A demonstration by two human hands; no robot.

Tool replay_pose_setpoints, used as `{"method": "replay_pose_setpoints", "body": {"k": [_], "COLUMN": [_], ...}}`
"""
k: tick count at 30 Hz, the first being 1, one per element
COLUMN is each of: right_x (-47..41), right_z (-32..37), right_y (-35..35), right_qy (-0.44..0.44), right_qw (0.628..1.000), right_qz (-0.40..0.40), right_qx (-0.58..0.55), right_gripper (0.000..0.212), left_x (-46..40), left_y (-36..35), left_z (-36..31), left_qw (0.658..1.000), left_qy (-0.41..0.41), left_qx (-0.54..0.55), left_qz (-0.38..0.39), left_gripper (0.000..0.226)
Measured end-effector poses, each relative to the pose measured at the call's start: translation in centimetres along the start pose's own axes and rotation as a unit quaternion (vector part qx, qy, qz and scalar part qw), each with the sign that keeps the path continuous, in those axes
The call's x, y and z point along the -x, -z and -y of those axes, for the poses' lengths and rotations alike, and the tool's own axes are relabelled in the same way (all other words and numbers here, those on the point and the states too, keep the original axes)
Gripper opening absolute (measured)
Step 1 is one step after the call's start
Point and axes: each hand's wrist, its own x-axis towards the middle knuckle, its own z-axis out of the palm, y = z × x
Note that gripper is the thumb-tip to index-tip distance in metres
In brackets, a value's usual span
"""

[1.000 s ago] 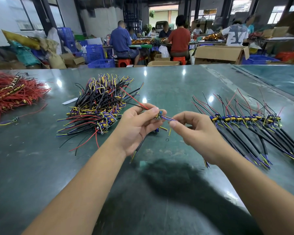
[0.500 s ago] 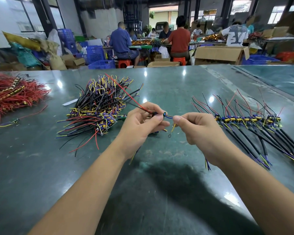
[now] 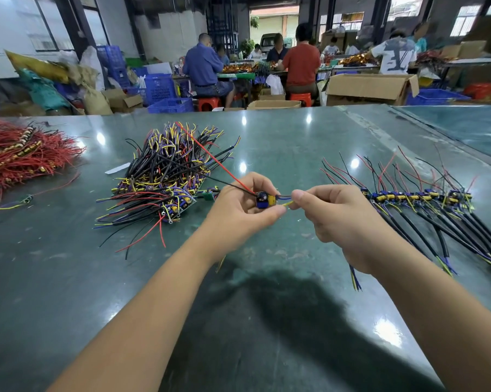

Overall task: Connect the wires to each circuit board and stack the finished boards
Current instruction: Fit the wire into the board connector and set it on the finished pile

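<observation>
A dark green table [image 3: 68,278] fills the lower two thirds of the frame, glossy with lamp glare. At the upper left edge lies a heap of red wires [image 3: 20,154]. Left of centre sits a large tangled pile of boards [image 3: 165,176] with black, yellow, purple and red leads sticking out in all directions. At the right, a row of finished boards [image 3: 416,196] lies side by side, thin red and black leads fanning toward the top of the frame and thick black cables running toward the lower right.

Two bare forearms rise from the bottom edge and meet at centre. The left hand [image 3: 238,210] is closed around a small circuit board [image 3: 265,200], blue and yellow, pinched between thumb and fingers above the table; a red wire [image 3: 210,157] and a black one run from it toward the upper left. The right hand [image 3: 340,216] is curled almost into a fist, thumb and forefinger nipping a yellow wire [image 3: 287,204] and a blue one just right of the board. More wire ends hang below this wrist.
</observation>
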Motion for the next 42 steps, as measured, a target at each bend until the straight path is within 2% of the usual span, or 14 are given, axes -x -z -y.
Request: {"method": "replay_pose_setpoints", "body": {"k": [4,8,13,19,22,25,29,33,37,42], "right_x": [0.1,0.3,0.4,0.5,0.7,0.8,0.7,0.5,0.2,0.0], "right_z": [0.5,0.6,0.5,0.5,0.6,0.5,0.3,0.1,0.0,-0.1], "right_y": [0.2,0.5,0.4,0.6,0.4,0.1,0.1,0.3,0.4,0.4], "right_qy": [0.007,0.024,0.025,0.048,0.105,0.126,0.082,0.03,0.022,0.02], "right_qw": [1.0,0.996,0.994,0.993,0.99,0.988,0.99,0.978,0.988,0.994], "right_qz": [0.024,0.053,0.08,0.088,0.092,0.084,0.095,0.139,0.105,0.078], "right_qx": [0.005,0.062,0.068,0.055,0.028,0.013,-0.068,-0.15,-0.108,-0.078], "right_gripper": [0.016,0.014,0.013,0.01,0.013,0.013,0.02,0.027,0.021,0.015], "left_x": [0.0,0.2,0.7,0.6,0.4,0.4,0.5,0.5,0.6,0.3], "left_y": [0.7,1.4,1.9,1.3,1.2,1.2,0.9,0.8,0.5,0.3], "left_z": [-0.4,-0.7,-0.7,-0.9,-1.1,-1.4,-1.4,-1.4,-1.3,-1.2], "left_qw": [0.999,0.992,0.976,0.956,0.952,0.956,0.963,0.972,0.979,0.973], "left_qy": [0.031,0.088,0.137,0.172,0.163,0.141,0.116,0.112,0.104,0.122], "left_qx": [0.029,0.079,0.143,0.229,0.256,0.251,0.228,0.196,0.169,0.195], "left_qz": [-0.003,0.044,0.094,0.059,0.047,0.053,0.079,0.069,0.048,0.031], "left_gripper": [0.028,0.024,0.021,0.019,0.026,0.031,0.04,0.035,0.03,0.023]}}
